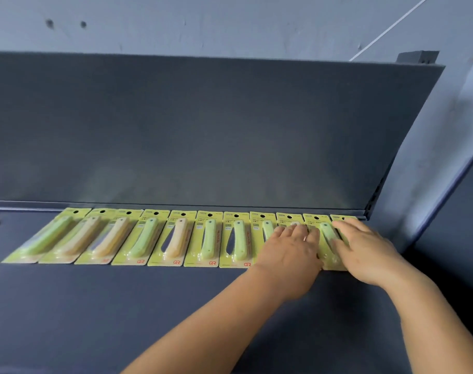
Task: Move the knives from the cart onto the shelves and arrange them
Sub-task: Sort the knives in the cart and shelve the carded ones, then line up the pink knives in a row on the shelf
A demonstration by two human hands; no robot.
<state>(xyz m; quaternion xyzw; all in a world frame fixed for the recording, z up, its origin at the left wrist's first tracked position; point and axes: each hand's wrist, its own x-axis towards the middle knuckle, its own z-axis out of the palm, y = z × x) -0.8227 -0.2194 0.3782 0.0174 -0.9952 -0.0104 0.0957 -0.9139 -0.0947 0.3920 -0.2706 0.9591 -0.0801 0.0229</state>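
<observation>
I am standing at a dark shelf (176, 306), looking down along a single row of packaged knives (173, 238) laid flat on it. Each knife sits in a yellow-green card with a hang hole at its far end. The cards lie side by side, their far ends close against the shelf's upright back panel (203, 130). Some handles are pale green, some cream.

My left hand (292, 249) rests flat on the packs near the right end of the row, fingers straight and spread, gripping nothing. My right hand (365, 252) lies just beside it, toward the row's right end, fingers also extended and pressing down on the last packs there. One green-handled knife pack (325, 233) shows between my two hands. Neither hand is curled round anything; both are simply pressing.

The cart is not in view, so I cannot tell how many knives remain on it.

I judge that I am at the arranging step: squaring up the packs at the right end of the row so they line up with the others. The next move, as I see it, calls for a light sideways nudge with flat fingers, keeping the near edges level with the rest of the row and the cards from overlapping. Pressing too hard could slide neighbouring packs out of line.
</observation>
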